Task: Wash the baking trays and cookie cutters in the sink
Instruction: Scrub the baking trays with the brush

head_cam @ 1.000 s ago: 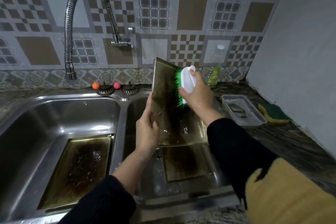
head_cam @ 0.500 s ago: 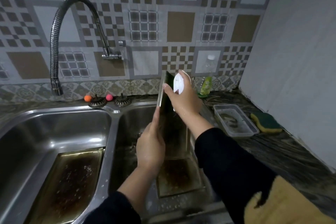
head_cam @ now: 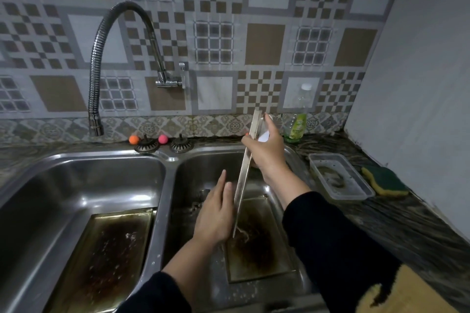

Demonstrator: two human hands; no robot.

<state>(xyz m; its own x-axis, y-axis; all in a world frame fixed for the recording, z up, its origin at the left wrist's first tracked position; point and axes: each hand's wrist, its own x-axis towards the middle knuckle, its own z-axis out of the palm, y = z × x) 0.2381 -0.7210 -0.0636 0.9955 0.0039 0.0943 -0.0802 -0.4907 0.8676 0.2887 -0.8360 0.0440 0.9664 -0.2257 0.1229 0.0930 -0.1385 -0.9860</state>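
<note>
Tray [head_cam: 246,170] held edge-on, upright over the right basin [head_cam: 203,175]. Left hand [head_cam: 216,213] flat against its side, fingers straight. Right hand [head_cam: 267,150] grips a white brush [head_cam: 264,134] against the other side. Second tray [head_cam: 256,244] lies below; third tray [head_cam: 106,249] in left basin. Bottle [head_cam: 297,124], tub [head_cam: 340,175], sponge [head_cam: 384,181] on the counter to the right.

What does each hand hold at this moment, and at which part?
The left hand steadies the upright baking tray with flat fingers near its lower edge. The right hand grips a white brush against its upper part.
</note>
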